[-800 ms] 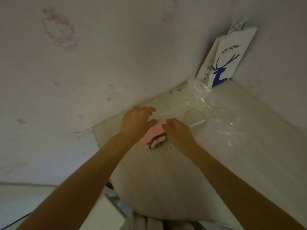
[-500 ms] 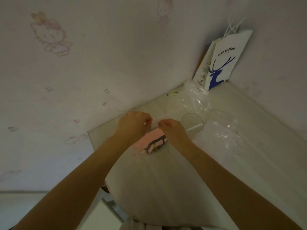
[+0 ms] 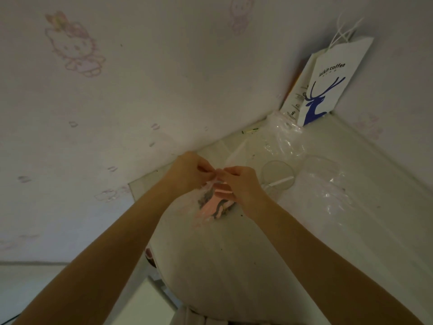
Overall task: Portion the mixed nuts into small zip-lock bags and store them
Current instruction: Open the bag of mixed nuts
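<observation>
Nearest, a pale rounded cloth (image 3: 210, 266) fills the lower middle, soft and matte. Past it both forearms reach to one spot above the table (image 3: 375, 207). The left hand (image 3: 189, 172) and right hand (image 3: 241, 184) meet fingertip to fingertip, each with fingers curled, pinching the top edge of a small bag (image 3: 214, 204). The bag hangs just over the table in front of the person. It looks like thin clear film over pink, with dark patches. Whether those are print or nuts I cannot tell.

The step looks like working the zip strip, either parting it to fill or pressing it closed. The next move likely calls for a fine, even pinch along the seam, since the film is limp and slippery.

Just beyond the right hand lies a clear round dish (image 3: 277, 174) with a white stick across it. Beside and behind it lie crinkled, glossy plastic sheets (image 3: 325, 184). In the corner a stiff white paper bag (image 3: 328, 90) with a blue deer leans on the wall (image 3: 164, 90), which has faint cartoon prints.
</observation>
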